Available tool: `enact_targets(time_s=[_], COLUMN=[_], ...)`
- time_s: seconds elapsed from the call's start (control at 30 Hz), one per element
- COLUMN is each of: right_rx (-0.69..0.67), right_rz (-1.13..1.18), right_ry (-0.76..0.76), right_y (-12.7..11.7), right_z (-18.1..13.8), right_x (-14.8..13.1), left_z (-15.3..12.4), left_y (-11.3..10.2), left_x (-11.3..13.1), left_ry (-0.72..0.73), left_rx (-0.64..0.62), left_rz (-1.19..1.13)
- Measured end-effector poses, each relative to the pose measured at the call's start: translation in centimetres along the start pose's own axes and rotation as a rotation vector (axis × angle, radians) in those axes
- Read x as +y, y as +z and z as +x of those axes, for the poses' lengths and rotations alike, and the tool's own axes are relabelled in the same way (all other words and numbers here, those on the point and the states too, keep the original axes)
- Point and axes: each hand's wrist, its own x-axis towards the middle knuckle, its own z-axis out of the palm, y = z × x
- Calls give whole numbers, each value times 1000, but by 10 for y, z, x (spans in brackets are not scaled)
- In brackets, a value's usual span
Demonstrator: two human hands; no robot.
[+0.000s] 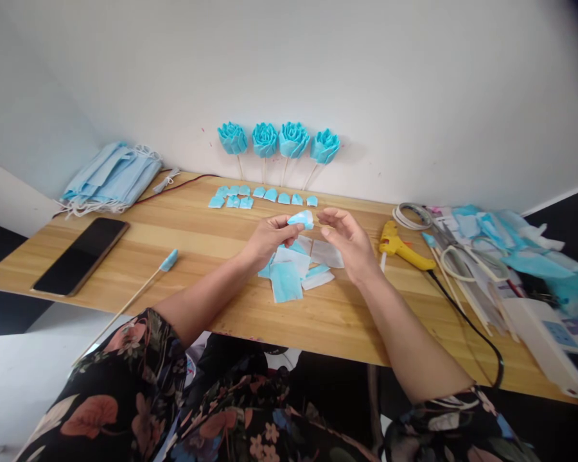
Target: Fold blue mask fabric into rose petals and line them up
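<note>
Pinched in my left hand is a folded blue fabric petal, held above the table. My right hand is just to the right of it, fingers apart and curved, with nothing in them. Beneath both hands lies a loose pile of cut blue and white fabric pieces. Two uneven rows of small blue petals lie behind my hands. A stick with a small blue bud lies left of my left arm, jutting past the table's front edge.
Several blue fabric flowers on sticks lean against the wall. A stack of face masks and a phone lie left. At right are a yellow glue gun with black cord, a tape roll, scissors, fabric scraps and a white box.
</note>
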Motion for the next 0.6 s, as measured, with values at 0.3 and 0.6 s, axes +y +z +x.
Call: enact_targets(time_s=[0.3,0.6], right_rx=[303,238], right_rz=[86,169], right_ry=[-44,13], right_y=[-12,-9], right_z=[7,7], right_x=[8,6], left_z=[-1,-1], left_y=[0,0], left_x=[1,1], left_ry=[-26,-23], left_rx=[-9,-14], left_rz=[15,29])
